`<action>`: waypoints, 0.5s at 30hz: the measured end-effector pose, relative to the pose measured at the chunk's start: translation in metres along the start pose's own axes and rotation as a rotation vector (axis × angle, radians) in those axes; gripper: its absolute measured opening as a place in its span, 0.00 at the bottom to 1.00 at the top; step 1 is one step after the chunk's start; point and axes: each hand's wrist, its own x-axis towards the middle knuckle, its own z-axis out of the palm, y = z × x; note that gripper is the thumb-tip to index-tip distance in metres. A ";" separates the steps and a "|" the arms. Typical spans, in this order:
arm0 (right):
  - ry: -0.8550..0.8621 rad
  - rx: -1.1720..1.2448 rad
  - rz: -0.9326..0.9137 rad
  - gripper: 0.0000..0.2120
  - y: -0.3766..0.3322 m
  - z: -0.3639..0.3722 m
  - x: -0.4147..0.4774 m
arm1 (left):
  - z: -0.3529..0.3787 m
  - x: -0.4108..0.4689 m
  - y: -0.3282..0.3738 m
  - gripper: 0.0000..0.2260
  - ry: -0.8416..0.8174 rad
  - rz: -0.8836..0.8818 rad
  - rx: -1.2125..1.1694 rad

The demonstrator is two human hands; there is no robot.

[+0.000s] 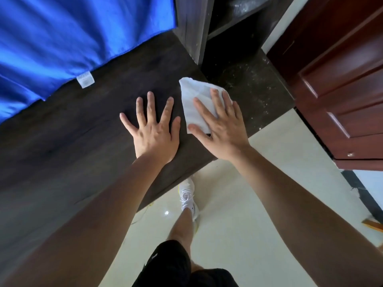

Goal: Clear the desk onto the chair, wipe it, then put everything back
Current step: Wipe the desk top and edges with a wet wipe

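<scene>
Desk (72,146) dark woodgrain; right hand (221,129) flat on creased white wipe (196,100).

dark wood-grain desk (83,131), white wipe (194,100), blue cloth (62,34)

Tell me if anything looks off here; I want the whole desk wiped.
One thing: a blue cloth lies over the far part of the dark desk, so that area is not cleared. The right hand presses the white wipe at the desk's corner; the left hand lies flat beside it.
</scene>
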 end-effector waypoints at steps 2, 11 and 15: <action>0.037 0.050 -0.028 0.32 0.004 0.001 0.002 | 0.003 0.003 0.002 0.24 0.018 0.005 0.006; 0.076 0.445 -0.111 0.24 0.036 -0.009 -0.004 | 0.003 0.007 0.002 0.24 0.013 0.009 0.047; -0.100 0.636 -0.045 0.23 0.061 -0.018 -0.004 | 0.006 0.009 0.007 0.24 0.034 0.050 0.065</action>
